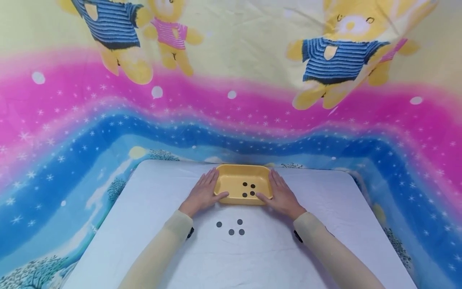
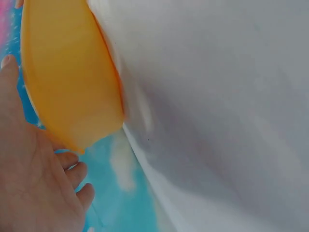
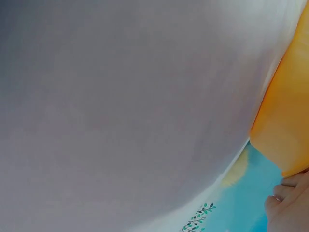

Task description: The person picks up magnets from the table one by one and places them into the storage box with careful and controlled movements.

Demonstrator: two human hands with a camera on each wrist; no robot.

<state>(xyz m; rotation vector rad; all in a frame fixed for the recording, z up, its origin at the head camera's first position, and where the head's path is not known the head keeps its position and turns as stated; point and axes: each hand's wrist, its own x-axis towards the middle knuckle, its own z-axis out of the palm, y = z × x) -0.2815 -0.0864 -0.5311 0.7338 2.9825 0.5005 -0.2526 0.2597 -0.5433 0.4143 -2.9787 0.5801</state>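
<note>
A yellow rectangular tray (image 1: pixel 231 184) sits near the far edge of the white-covered table, with several small dark discs (image 1: pixel 252 186) in its right half. Along its left side lies my left hand (image 1: pixel 205 190), fingers straight and thumb reaching over the near rim. My right hand (image 1: pixel 283 196) mirrors it on the right side, its thumb over the near right corner. The left wrist view has the tray's wall (image 2: pixel 72 72) close to the left fingers (image 2: pixel 72 171). In the right wrist view, the right fingers (image 3: pixel 285 193) meet the tray's corner (image 3: pixel 285 130).
Several more dark discs (image 1: pixel 231 232) lie loose on the white table (image 1: pixel 162 176), on the near side of the tray between my forearms. A patterned curtain (image 1: pixel 245 108) with bears and snowflakes hangs close behind the table's far edge and along both sides.
</note>
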